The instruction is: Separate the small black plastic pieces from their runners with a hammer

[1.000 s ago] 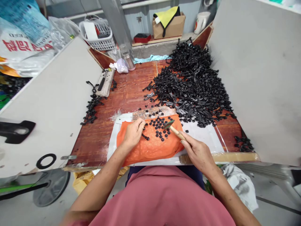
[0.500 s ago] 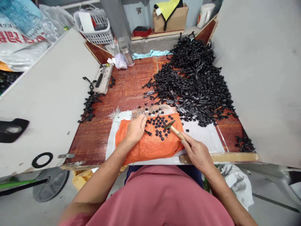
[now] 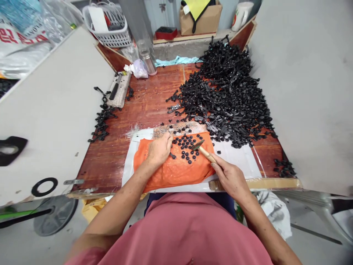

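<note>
An orange cloth [image 3: 176, 170] lies on a white sheet [image 3: 242, 159] at the table's near edge. Several small black round parts [image 3: 187, 145] are scattered on the cloth. My left hand [image 3: 158, 149] rests on the cloth with its fingers curled at the left edge of those parts, next to a small black piece [image 3: 173, 156]. My right hand [image 3: 231, 177] is closed on the wooden handle of a small tool [image 3: 202, 149], whose dark head points into the round parts.
A big heap of black plastic strips [image 3: 226, 95] fills the table's right and back. A smaller black pile [image 3: 101, 119] lies at the left beside a grey block [image 3: 118, 90]. Grey boards [image 3: 303, 92] wall both sides. A basket [image 3: 109, 24], box and mug stand behind.
My left hand has slid a little right and forward toward the round parts. The right hand and tool have barely moved. The view has tilted slightly.
</note>
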